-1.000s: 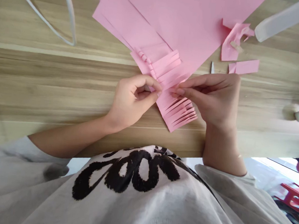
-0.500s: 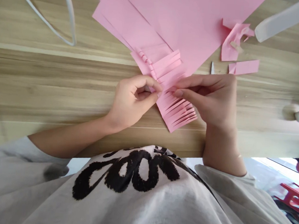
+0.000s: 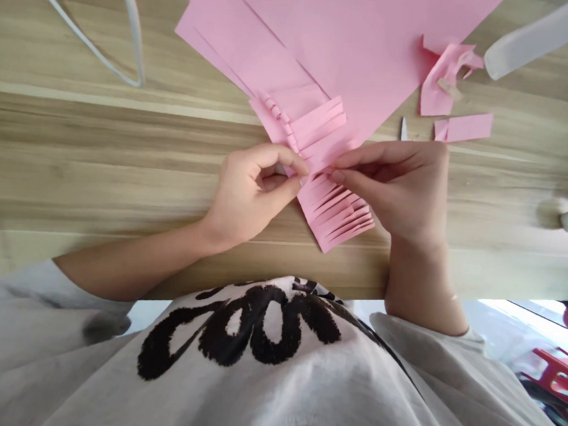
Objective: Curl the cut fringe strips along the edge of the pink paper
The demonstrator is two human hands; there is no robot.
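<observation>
A pink paper strip cut into a fringe (image 3: pixel 331 217) lies slantwise in the middle of the head view, under and between my hands. Toward its upper left end, several cut tabs are curled into small rolls (image 3: pixel 278 114). My left hand (image 3: pixel 261 191) pinches the strip's left edge between thumb and forefinger. From the right, my right hand (image 3: pixel 402 184) pinches one of the fringe tabs with thumb and forefinger. The lower tabs lie flat, with dark slits between them. My fingertips hide part of the strip's middle.
Large pink paper sheets (image 3: pixel 341 38) cover the table's far middle. Pink scraps (image 3: pixel 440 81) and a small folded pink piece (image 3: pixel 465 128) lie at the right, near a pale blade-like tip (image 3: pixel 404 129). A white cable (image 3: pixel 134 24) loops at upper left; a white strip (image 3: pixel 542 40) lies upper right.
My right fingertips have shifted very slightly to the left at the pinched tab. My left hand and the paper strip stay almost exactly in place.
</observation>
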